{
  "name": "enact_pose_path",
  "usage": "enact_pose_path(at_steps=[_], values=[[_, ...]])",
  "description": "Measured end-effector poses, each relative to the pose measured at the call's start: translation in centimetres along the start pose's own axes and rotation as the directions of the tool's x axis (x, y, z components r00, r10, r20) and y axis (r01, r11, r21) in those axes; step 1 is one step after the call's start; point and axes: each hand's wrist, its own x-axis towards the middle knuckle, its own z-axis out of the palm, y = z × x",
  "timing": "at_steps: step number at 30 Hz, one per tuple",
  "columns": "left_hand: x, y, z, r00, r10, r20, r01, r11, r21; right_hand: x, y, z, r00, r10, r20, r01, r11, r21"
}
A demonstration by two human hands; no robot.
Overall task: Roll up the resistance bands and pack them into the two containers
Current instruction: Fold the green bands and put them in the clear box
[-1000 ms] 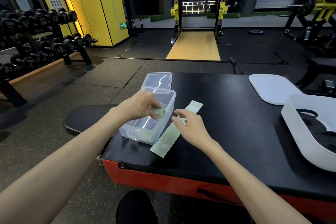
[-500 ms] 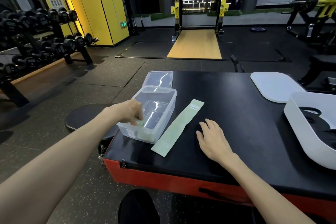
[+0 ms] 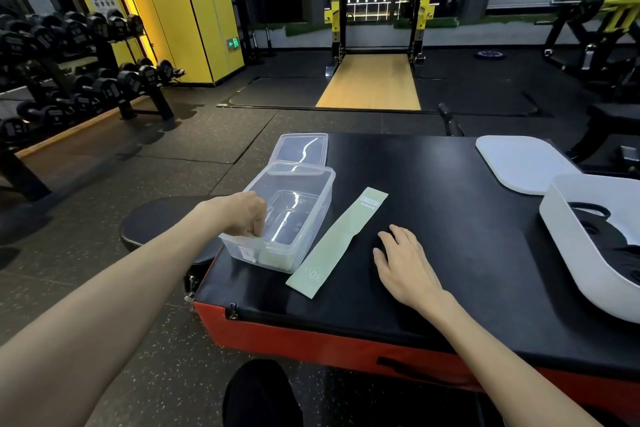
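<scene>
The left hand (image 3: 244,215) is dipped, fingers curled, into a clear container's (image 3: 313,225) near corner, over 1 rolled green band (image 3: 273,257); whether it is gripped cannot be told. The right hand (image 3: 403,260) is laid flat, fingers straight, beside 1 unrolled green band (image 3: 337,243).

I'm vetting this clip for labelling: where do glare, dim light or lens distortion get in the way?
Head view: white glare streaks cross the clear container and its lid; wide-angle distortion bows the white tub at the right edge; the gym behind is dim, but the green band, left hand and right hand look sharp.
</scene>
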Motion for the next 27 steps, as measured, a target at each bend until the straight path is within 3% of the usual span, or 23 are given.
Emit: enact_pose_path(at_steps=[7, 13, 22, 27], values=[[-0.14, 0.3, -0.11, 0.994, -0.061, 0.086, 0.07, 0.993, -0.097, 0.05, 0.03, 0.07, 1.0, 0.01, 0.005, -0.01, 1.0, 0.028], [0.16, 0.67, -0.19, 0.985, -0.116, 0.126, 0.124, 0.991, -0.058, 0.12, 0.17, 0.24, 1.0, 0.004, -0.008, -0.004, 0.999, 0.039], [-0.7, 0.28, 0.34, 0.993, -0.037, 0.112, 0.05, 0.992, -0.113, 0.22, 0.19, 0.27, 1.0, 0.009, -0.005, -0.009, 0.998, 0.056], [-0.51, 0.55, -0.1, 0.99, -0.069, 0.126, 0.087, 0.986, -0.141, 0.07, 0.22, 0.2, 1.0, 0.015, -0.005, -0.015, 0.997, 0.07]])
